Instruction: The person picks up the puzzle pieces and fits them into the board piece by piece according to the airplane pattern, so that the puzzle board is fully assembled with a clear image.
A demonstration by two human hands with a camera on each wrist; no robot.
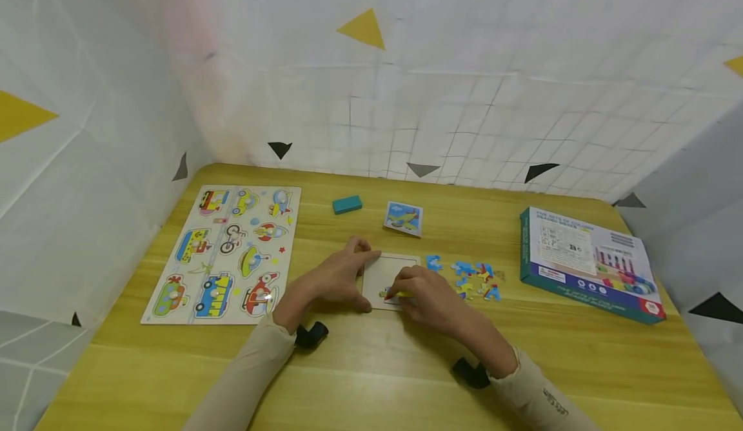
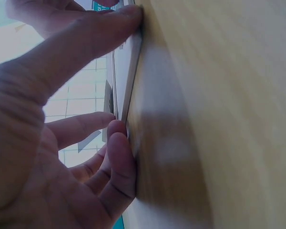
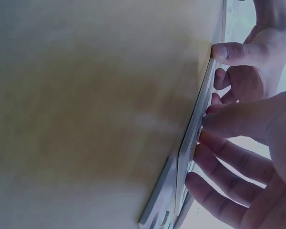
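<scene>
A small pale puzzle board [image 1: 380, 270] with a raised rim lies flat on the table. My left hand [image 1: 341, 275] holds its left side, thumb at the near corner and fingers farther up the edge; the left wrist view shows the thumb [image 2: 93, 40] on the board. Over the board's right part, my right hand [image 1: 426, 295] pinches a small jigsaw piece [image 1: 404, 294], mostly hidden under the fingertips. A jigsaw piece [image 1: 383, 293] shows just left of those fingers. Several loose jigsaw pieces [image 1: 464, 268], blue, yellow and red, lie to the right of the board.
A small picture tile [image 1: 403, 218] and a teal block [image 1: 347, 204] lie behind the board. A large vehicle peg puzzle [image 1: 223, 270] is at the left. A boxed toy set [image 1: 592, 263] lies at the right. White patterned sheets [image 1: 429, 63] hang behind the wooden table [image 1: 348, 379].
</scene>
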